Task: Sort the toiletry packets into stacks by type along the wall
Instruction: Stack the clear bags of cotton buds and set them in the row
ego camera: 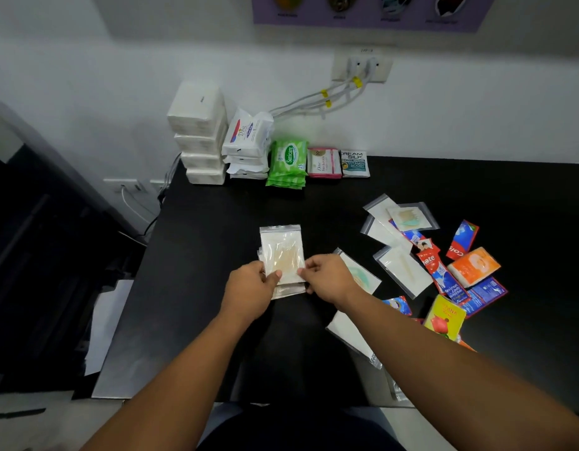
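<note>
Toiletry packets (439, 271) lie loose at right, unsorted; five stacks (286, 162) line the wall (444, 118) (roughly halfway); left hand (249, 289) and right hand (329, 279) pinch a zip-bag bundle (281, 252).

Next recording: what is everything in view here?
white boxes: four, white, stacked at wall, leftmost.
Dove packs: several, white, stacked beside boxes.
Sanicare wipes: several, green, stacked next along.
Dove sachets: small stack, pink-white, next along.
Cream Silk sachets: small stack, white-dark, rightmost at wall.
held zip bags: small stack, clear, table centre.
loose zip bags: several, clear, right of centre.
Colgate sachets: several, red-blue, right side.
orange packet: one, orange, right side.
yellow packet: one, yellow, near side, right.
table: one, black.
left hand: holds held zip bags' left edge.
right hand: pinches their right edge.
</note>
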A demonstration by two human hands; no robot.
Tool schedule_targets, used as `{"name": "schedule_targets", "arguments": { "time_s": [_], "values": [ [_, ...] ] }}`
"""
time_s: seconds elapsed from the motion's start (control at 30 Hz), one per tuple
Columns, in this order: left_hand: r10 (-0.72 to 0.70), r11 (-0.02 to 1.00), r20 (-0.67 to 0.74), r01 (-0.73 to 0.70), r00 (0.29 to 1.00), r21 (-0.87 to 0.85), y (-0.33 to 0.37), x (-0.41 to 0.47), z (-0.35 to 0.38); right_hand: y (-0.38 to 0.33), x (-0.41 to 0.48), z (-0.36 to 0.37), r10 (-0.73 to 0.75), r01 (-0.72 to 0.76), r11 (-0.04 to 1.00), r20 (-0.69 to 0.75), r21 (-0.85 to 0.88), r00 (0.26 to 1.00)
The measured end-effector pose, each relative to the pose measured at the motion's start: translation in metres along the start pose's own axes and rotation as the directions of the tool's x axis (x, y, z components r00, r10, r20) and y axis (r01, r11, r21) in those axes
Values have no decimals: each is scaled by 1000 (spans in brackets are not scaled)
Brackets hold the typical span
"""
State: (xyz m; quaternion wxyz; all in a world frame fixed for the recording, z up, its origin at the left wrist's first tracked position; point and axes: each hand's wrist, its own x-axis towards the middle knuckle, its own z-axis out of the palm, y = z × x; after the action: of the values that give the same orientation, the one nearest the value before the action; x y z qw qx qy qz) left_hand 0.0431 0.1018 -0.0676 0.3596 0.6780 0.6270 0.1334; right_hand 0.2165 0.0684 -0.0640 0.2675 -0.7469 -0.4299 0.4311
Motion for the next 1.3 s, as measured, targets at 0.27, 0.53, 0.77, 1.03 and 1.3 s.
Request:
{"name": "schedule_targets", "arguments": {
  "time_s": [0.27,0.53,0.77,1.03,1.3],
  "values": [
    [-82,987,13,79,997,140,-6,6,12,-1,9,13,47,-70,955,-84,-290,995],
    [-3,998,-1,3,1000,64,-9,22,8,-10,19,21,-13,-3,951,-48,-310,999],
    [-5,985,26,0,1000,172,-7,18,2,-7,10,14,-54,46,962,-20,-269,998],
    [258,959,11,-258,966,118,24,-18,14,41,-33,-64,-151,146,977,-21,-157,988],
    [190,965,165,-216,968,152,60,-57,79,92,-62,-102,-232,259,754,123,-604,965]
  ]
}}
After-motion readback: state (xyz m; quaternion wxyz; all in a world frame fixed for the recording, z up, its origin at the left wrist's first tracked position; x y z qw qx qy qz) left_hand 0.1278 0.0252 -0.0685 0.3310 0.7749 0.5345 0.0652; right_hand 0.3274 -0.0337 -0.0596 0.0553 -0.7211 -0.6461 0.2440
